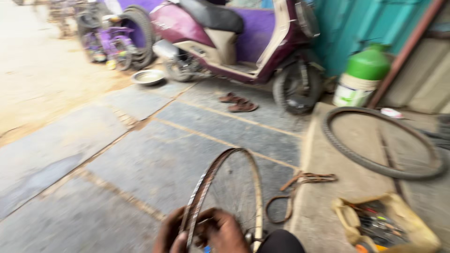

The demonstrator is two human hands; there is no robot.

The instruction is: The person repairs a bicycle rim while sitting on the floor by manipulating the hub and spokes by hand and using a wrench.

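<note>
Both hands sit at the bottom edge of the view, curled around a bare bicycle wheel rim [229, 187] that stands upright on the floor. On the near side of the rim, the left hand [169, 236] closes its fingers over the metal edge, while the right hand [222, 232] grips the rim from the other side, close to the hub; blur hides the exact finger positions, but both are closed on the rim. Thin spokes show faintly inside the hoop. Far to the left, sandy ground [37, 75] meets a floor of grey stone slabs [140, 164] with pale joints. At the upper left stand a small purple bicycle [110, 44] and stacked tyres [140, 33], with a shallow metal bowl [148, 77] on the ground just before them. Next comes a maroon scooter [234, 42], parked against a purple and teal wall, and a pair of brown sandals [238, 103] lies on the slabs beside its front wheel. Just right of the rim, rusty metal tools [300, 185] rest at the lip of a raised concrete step [337, 168]. On that step lie a black bicycle tyre [382, 143] and, nearer, an open cloth bag of tools [382, 225]. Behind the tyre stands a green and white plastic can [362, 75].
</note>
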